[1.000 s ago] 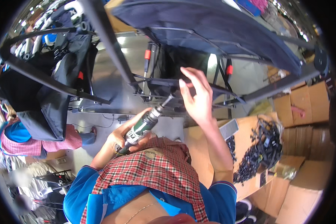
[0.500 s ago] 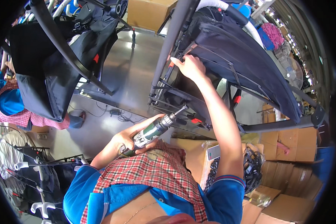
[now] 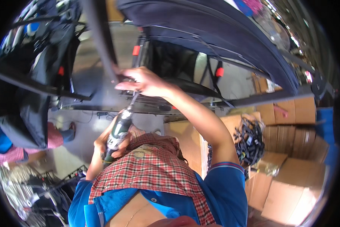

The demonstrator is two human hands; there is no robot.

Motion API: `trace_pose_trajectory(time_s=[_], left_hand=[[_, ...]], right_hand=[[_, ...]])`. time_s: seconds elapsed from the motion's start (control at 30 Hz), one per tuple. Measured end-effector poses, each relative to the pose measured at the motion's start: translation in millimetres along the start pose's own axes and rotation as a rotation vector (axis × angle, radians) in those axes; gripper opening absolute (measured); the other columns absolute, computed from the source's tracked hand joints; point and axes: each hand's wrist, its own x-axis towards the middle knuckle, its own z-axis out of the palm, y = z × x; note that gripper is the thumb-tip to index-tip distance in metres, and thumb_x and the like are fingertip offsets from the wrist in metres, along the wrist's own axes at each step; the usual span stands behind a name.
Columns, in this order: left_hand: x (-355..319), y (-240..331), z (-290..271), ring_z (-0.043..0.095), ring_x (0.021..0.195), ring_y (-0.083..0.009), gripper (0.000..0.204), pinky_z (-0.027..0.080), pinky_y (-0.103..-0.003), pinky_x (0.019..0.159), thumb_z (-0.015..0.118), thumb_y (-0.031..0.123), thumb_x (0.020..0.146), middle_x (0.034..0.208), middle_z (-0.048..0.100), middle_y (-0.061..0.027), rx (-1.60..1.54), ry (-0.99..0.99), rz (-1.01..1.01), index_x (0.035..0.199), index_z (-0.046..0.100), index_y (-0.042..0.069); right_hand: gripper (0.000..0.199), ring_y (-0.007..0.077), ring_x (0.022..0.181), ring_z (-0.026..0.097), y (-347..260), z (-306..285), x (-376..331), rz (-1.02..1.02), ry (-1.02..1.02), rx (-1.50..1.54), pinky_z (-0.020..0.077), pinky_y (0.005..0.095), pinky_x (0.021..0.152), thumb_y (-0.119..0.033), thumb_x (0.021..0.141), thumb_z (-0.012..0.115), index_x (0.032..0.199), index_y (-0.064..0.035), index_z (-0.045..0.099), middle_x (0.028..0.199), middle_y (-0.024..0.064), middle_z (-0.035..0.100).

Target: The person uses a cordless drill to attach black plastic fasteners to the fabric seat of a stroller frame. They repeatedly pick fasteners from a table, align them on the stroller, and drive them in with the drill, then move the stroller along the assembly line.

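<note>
My left hand (image 3: 115, 138) is wrapped round a power screwdriver (image 3: 118, 132) with a dark green and pale body. Its long bit points up and away, the tip ending just below my right hand (image 3: 149, 82). That hand reaches across to the lower end of a black frame tube (image 3: 100, 39), with thumb and fingers closed about it; the exact grip is blurred. The tube belongs to what looks like a stroller with a dark fabric canopy (image 3: 219, 36), which spreads above and to the right. A red-orange clip (image 3: 136, 50) sits on a thin rod just beyond my fingers.
Another dark fabric stroller (image 3: 30, 94) stands at left, with a person in a blue cap (image 3: 3, 142) beside it. Cardboard boxes (image 3: 291, 185) are stacked at right, near a heap of black straps (image 3: 250, 142). A metal-topped surface (image 3: 88, 68) lies beyond.
My right hand has come down and left from the rod with the red clip to the tube end. The screwdriver has shifted left and tilted more upright, its bit now close to that hand.
</note>
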Motion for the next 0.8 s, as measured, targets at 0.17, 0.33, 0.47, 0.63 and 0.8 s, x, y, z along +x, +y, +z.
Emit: trace_pose_trajectory(time_s=[0.17,0.33,0.47,0.63,0.8], left_hand=[[-3.5,13.6,-5.2,0.056,0.054,-0.0272,0.133,0.046,-0.031,0.045,0.086,0.003,0.056,0.09,0.051,-0.0268,0.032,-0.146,-0.082,0.153,-0.002,0.028],[10.8,4.4,1.3,0.058,0.065,-0.0256,0.141,0.045,-0.028,0.045,0.092,0.008,0.051,0.108,0.049,-0.0315,0.01,-0.385,-0.035,0.153,-0.006,0.014],[19.8,8.4,17.9,0.058,0.057,-0.0207,0.131,0.047,-0.027,0.045,0.091,0.015,0.06,0.091,0.053,-0.0248,0.147,-0.26,-0.101,0.149,-0.004,0.013],[11.5,4.5,13.9,0.057,0.059,-0.0214,0.135,0.047,-0.028,0.046,0.092,0.013,0.059,0.091,0.053,-0.0258,0.171,-0.235,-0.118,0.152,-0.005,0.024],[14.7,-2.7,7.2,0.053,0.051,-0.0207,0.138,0.044,-0.027,0.041,0.094,0.019,0.055,0.084,0.053,-0.0251,0.2,-0.316,-0.074,0.152,-0.005,0.017]], right_hand=[[0.044,0.0146,0.098,0.065,13.8,0.2,1.2,-0.185,0.06,0.106,0.0504,0.03,0.089,-0.018,0.093,0.065,0.131,-0.0018,0.053,0.11,0.0075,0.069],[0.036,0.0154,0.098,0.067,-6.0,4.8,2.1,-0.086,0.108,-0.112,0.0524,0.0308,0.086,-0.017,0.087,0.071,0.118,-0.0013,0.061,0.107,0.0094,0.071],[0.035,0.0215,0.087,0.071,-2.2,18.4,-0.3,0.061,0.171,-0.202,0.053,0.0324,0.077,-0.023,0.082,0.075,0.111,-0.0066,0.065,0.093,0.0111,0.071],[0.038,0.0293,0.085,0.07,4.8,30.0,-3.8,0.198,0.121,-0.292,0.0529,0.0362,0.077,-0.035,0.084,0.072,0.112,-0.0115,0.065,0.089,0.0106,0.07],[0.055,0.0348,0.115,0.057,3.4,5.1,-39.2,-0.22,0.225,-0.572,0.0457,0.0393,0.097,-0.036,0.086,0.069,0.125,-0.0004,0.055,0.126,0.019,0.059]])
